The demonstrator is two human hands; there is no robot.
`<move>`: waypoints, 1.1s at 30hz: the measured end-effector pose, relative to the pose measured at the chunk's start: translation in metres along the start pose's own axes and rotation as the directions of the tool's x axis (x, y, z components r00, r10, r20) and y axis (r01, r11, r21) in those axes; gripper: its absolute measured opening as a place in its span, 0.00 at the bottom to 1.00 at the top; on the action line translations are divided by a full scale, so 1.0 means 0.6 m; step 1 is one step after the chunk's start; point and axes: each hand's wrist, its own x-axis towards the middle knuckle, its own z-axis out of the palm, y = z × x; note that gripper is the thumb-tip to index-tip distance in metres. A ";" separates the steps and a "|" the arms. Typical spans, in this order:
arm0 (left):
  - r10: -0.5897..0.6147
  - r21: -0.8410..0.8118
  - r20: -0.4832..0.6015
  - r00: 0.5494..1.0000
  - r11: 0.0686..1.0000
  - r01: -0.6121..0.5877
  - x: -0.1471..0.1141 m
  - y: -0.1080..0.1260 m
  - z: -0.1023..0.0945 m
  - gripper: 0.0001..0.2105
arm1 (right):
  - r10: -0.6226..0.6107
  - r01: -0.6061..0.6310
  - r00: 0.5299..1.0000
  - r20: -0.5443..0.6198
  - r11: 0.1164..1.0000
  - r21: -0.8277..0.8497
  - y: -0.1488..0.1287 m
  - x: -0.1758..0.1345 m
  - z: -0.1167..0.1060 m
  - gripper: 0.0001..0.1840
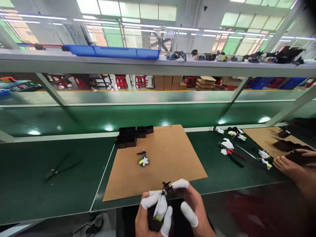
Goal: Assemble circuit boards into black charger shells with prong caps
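Observation:
My left hand (150, 214) grips a small circuit board (158, 218), seen edge-on, with white wrapping and a yellow patch. White finger cots cover its fingertips. Dark wires (166, 187) stick up from the board's top. My right hand (196, 207), also in finger cots, has its index fingertip beside these wires; whether it touches them I cannot tell. Its thumb stands well apart from the index finger. A similar circuit board (144, 161) with a dark lead lies on the cardboard sheet (170, 154) ahead of my hands.
Black open boxes (127, 140) are grouped at the cardboard's back left corner. Dark pliers (55, 171) lie left. Red-handled pliers (234, 153) and several wrapped boards lie right, near another person's hands (291, 164). A shelf (138, 67) with a blue tray (111, 52) spans above.

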 end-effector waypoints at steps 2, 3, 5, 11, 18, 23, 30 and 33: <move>0.081 0.064 -0.035 0.996 0.995 -0.079 -0.003 0.000 0.008 0.10 | 0.089 -0.098 0.992 0.093 0.990 0.101 0.004 -0.020 0.017 0.46; 0.148 0.105 -0.032 0.988 0.984 -0.144 -0.004 -0.001 0.010 0.11 | 0.132 -0.146 0.986 0.103 0.979 0.139 0.004 -0.026 0.023 0.54; 0.294 0.196 -0.019 0.956 0.938 -0.285 -0.005 -0.002 0.010 0.14 | 0.212 -0.221 0.975 0.068 0.958 0.181 0.001 -0.030 0.032 0.64; 0.415 0.344 -0.103 0.904 0.867 -0.360 -0.002 0.008 0.010 0.19 | 0.198 -0.210 0.976 0.088 0.963 0.170 -0.023 -0.024 0.049 0.37; 0.338 0.297 -0.061 0.939 0.904 -0.306 -0.023 0.021 0.019 0.18 | 0.201 -0.244 0.963 0.177 0.932 0.269 -0.067 -0.019 0.052 0.36; 0.144 0.151 -0.047 0.988 0.979 -0.136 -0.036 0.005 0.018 0.22 | 0.131 -0.137 0.989 0.064 0.985 0.100 -0.093 -0.007 0.038 0.30; 0.077 0.089 0.056 0.995 0.993 -0.082 -0.025 0.011 0.017 0.26 | 0.187 -0.202 0.979 0.078 0.935 0.292 -0.096 0.000 0.027 0.40; 0.085 0.098 0.060 0.995 0.991 -0.091 -0.023 0.020 0.016 0.26 | 0.168 -0.185 0.983 0.077 0.894 0.409 -0.094 0.006 0.029 0.39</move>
